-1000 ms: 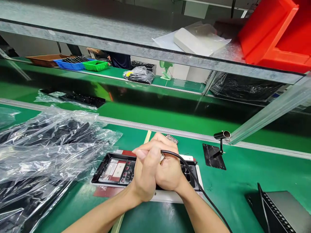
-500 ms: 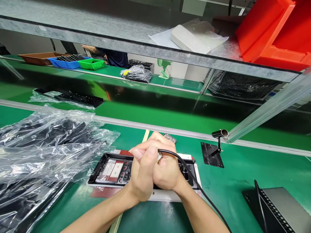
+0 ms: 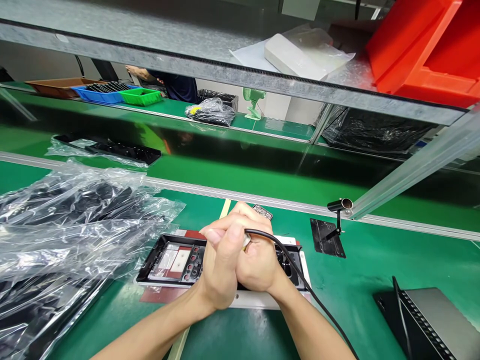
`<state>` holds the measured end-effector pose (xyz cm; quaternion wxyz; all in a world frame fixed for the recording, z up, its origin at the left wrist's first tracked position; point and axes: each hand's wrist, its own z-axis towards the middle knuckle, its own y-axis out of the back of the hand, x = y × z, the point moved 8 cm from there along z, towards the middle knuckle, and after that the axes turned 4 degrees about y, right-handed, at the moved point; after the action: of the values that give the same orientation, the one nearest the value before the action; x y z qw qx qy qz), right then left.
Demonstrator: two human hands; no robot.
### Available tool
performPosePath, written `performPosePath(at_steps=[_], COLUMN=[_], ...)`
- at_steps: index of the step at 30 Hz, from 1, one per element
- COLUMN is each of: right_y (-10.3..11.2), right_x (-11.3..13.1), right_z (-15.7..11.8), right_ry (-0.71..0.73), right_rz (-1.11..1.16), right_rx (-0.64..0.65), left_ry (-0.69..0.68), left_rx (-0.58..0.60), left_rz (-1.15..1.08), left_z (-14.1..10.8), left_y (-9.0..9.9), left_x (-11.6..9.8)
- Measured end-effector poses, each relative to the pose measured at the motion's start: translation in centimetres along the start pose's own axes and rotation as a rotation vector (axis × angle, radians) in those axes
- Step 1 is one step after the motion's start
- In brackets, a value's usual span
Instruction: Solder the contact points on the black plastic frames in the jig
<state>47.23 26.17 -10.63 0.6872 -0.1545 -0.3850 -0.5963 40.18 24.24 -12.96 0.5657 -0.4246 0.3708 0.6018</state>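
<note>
My left hand (image 3: pixel 221 265) and my right hand (image 3: pixel 258 260) are clasped together over a long black plastic housing (image 3: pixel 153 255). Both are closed around the grip of a corded tool that looks like a soldering iron (image 3: pixel 246 241). Only its pale top end shows; its tip is hidden beneath my fists. From that end a black cable (image 3: pixel 290 260) runs over my right wrist toward the bottom edge. Lying open side up, the housing shows round holes left of my hands and rests on a white and dark red fixture (image 3: pixel 255 301).
A tube-shaped tool stand (image 3: pixel 339 206) stands to the right, before a black sheet-metal part (image 3: pixel 420 320). Bagged black parts (image 3: pixel 86 220) cover the left. A small speckled tray (image 3: pixel 262 212) sits behind my hands. Overhead, a metal shelf (image 3: pixel 150 35) holds a red bin (image 3: pixel 412 50). Beyond is a person's sleeve (image 3: pixel 180 87).
</note>
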Motion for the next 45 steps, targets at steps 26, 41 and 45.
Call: performPosePath(at_steps=[26, 41, 45], right_y=[0.3, 0.3, 0.3], right_x=[-0.3, -0.2, -0.3], right_z=[-0.2, -0.1, -0.2], right_ry=[-0.062, -0.057, -0.053], right_rz=[-0.05, -0.001, -0.013], right_rx=[-0.026, -0.04, -0.037], left_ry=[0.051, -0.028, -0.052], left_rx=[0.04, 0.004, 0.013], left_rz=[-0.056, 0.006, -0.009], left_z=[0.0, 0.1, 0.2], left_y=[-0.4, -0.1, -0.2], left_x=[0.2, -0.5, -0.8])
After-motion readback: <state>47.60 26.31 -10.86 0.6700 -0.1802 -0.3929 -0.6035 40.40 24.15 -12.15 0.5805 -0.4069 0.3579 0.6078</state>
